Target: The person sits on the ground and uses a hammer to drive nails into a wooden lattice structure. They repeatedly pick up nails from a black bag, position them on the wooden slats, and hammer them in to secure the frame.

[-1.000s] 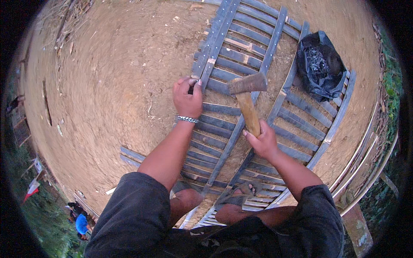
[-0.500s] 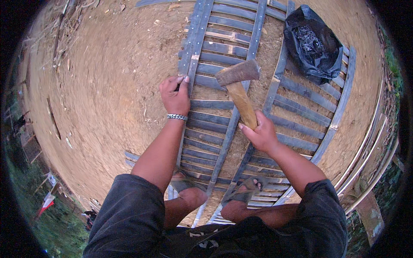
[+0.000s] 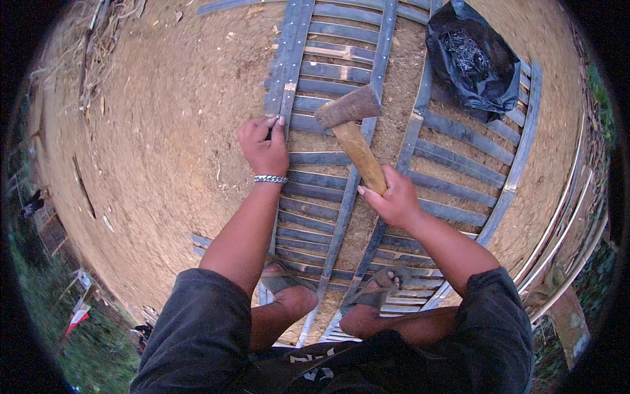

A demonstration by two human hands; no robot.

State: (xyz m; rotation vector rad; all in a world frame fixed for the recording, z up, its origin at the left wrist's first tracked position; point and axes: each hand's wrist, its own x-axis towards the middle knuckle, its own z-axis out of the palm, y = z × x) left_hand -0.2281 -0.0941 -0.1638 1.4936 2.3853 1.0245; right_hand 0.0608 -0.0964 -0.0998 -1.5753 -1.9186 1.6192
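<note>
My left hand (image 3: pixel 264 146) is closed in a pinch, thumb and forefinger holding what looks like a small nail (image 3: pixel 277 118) against the long dark strip (image 3: pixel 287 98) of a slatted frame. The fingers cover most of the nail. My right hand (image 3: pixel 398 199) is wrapped around the wooden handle of a hatchet (image 3: pixel 360 148). Its rusty head hangs over the frame's cross slats (image 3: pixel 317 158), to the right of my left hand. Rows of pale nail heads dot the strip beyond my left fingers.
A second slatted frame (image 3: pixel 459 169) lies to the right. On its far end rests an open black plastic bag (image 3: pixel 502 98) holding many loose nails (image 3: pixel 467 54). My sandalled feet stand among the slats. Long poles (image 3: pixel 558 230) lie at the right; dry sticks (image 3: pixel 85 52) at the far left.
The hatchet's head has shifted a little to the left, toward my left hand. My left hand keeps its pinch at the same spot on the strip. The whole view has shifted slightly.
</note>
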